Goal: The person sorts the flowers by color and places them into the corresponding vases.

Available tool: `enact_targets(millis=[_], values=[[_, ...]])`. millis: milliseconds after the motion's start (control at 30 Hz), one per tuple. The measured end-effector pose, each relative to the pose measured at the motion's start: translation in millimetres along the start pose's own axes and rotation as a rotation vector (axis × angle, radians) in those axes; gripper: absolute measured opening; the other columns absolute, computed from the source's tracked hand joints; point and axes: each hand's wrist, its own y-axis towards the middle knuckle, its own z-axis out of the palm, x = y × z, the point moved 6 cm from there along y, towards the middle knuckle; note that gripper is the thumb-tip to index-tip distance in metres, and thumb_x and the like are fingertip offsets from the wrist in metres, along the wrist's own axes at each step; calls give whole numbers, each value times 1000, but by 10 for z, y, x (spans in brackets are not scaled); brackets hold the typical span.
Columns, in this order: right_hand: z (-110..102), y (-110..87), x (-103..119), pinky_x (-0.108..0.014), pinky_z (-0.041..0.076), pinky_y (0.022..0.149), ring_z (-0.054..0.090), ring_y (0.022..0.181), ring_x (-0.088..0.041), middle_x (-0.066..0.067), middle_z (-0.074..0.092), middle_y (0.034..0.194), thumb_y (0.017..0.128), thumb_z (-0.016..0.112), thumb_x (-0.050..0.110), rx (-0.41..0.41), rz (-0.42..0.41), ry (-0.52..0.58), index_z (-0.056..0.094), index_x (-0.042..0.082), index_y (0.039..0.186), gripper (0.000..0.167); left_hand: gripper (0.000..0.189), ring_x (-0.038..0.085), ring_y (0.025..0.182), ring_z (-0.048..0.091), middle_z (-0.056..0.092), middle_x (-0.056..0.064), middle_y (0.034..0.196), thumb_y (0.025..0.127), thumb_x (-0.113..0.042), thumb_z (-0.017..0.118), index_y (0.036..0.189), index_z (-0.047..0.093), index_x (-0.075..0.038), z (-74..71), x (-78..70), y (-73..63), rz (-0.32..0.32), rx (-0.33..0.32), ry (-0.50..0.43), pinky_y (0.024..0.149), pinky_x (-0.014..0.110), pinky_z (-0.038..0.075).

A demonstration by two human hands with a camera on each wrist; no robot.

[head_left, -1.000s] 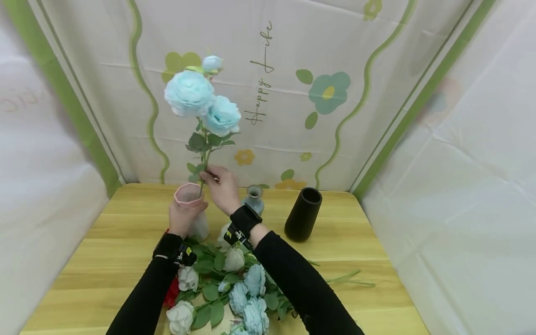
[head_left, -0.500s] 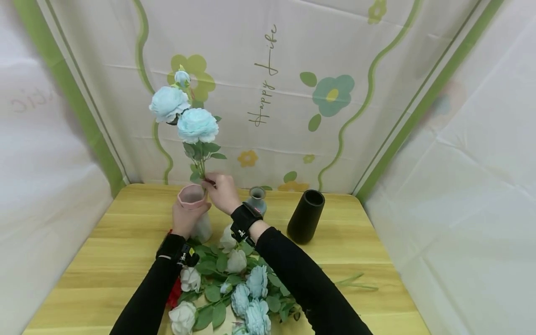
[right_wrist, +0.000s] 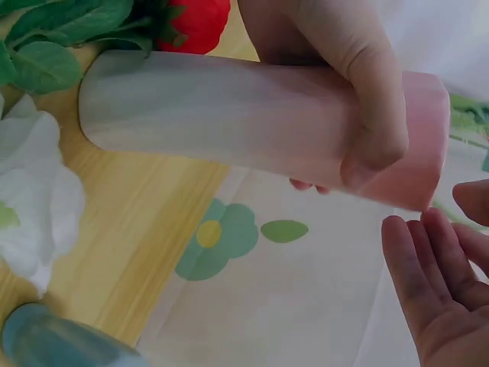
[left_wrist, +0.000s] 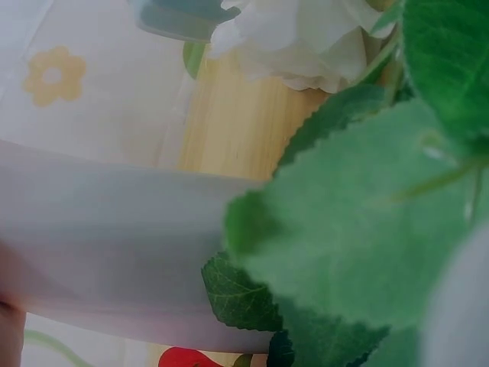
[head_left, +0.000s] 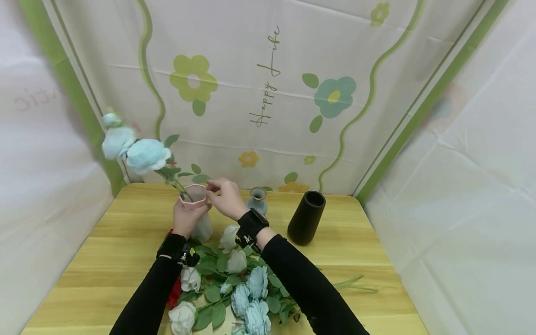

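My left hand (head_left: 185, 219) grips the pink-and-white vase (head_left: 203, 231) just below its faceted pink rim; in the right wrist view the thumb lies across the vase (right_wrist: 206, 111). A light blue artificial peony stem (head_left: 147, 156) stands in the mouth, leaning far left, its lower end hidden inside. My right hand (head_left: 228, 199) is beside the rim's right side. In the right wrist view the fingers of this hand (right_wrist: 447, 283) are extended, with the thumb apart and nothing between them. The left wrist view shows the vase (left_wrist: 114, 245) behind large green leaves (left_wrist: 351, 206).
White roses (head_left: 182, 318), blue peonies (head_left: 256, 316) and leafy stems lie heaped in front of the vase, with a red flower (head_left: 173, 294) at left. A small grey-blue vase (head_left: 257, 201) and a tall black vase (head_left: 306, 218) stand to the right. Cut green stems (head_left: 356, 284) lie farther right.
The peony stem has gone from upright in my right hand to leaning left in the vase. My right hand has let go of it. My left hand keeps its grip on the vase.
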Motion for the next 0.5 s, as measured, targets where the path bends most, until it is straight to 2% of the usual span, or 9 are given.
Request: enact_targets(millis=[100, 233, 333, 433, 500], values=[[-60, -62, -28, -19, 48, 87, 60, 103, -14, -10, 64, 116, 102, 56, 8, -20, -2, 21, 61, 2, 131, 30, 70, 18, 95, 56, 59, 16, 116, 77, -14, 86, 136, 51, -3, -24, -1, 10, 8, -19, 10, 75, 25, 48], [-133, -142, -92, -21, 49, 86, 61, 101, -14, -10, 66, 114, 102, 56, 10, -13, 2, 68, 66, 4, 122, 23, 73, 23, 97, 55, 58, 18, 116, 76, -17, 86, 137, 49, -2, -64, 16, 20, 19, -47, 41, 78, 31, 46], [-192, -263, -80, -26, 53, 80, 63, 91, -16, -12, 67, 107, 102, 56, 9, 39, 37, 160, 68, 3, 116, 19, 77, 27, 100, 55, 56, 20, 118, 76, -20, 86, 139, 46, 0, -60, 40, 15, 13, -36, 52, 81, 36, 46], [-260, -436, 30, -35, 57, 77, 63, 84, -20, -16, 66, 101, 102, 54, 6, 112, 68, 238, 66, -1, 116, 19, 78, 29, 101, 55, 55, 21, 119, 77, -20, 86, 138, 45, 2, -40, 45, 1, -1, -11, 51, 83, 39, 46], [-315, -537, 119, -39, 57, 77, 63, 83, -22, -18, 65, 99, 102, 54, 5, 145, 64, 239, 66, -3, 116, 20, 75, 28, 101, 55, 55, 21, 119, 77, -18, 86, 137, 45, 1, -30, 34, -3, -2, 5, 49, 84, 39, 46]])
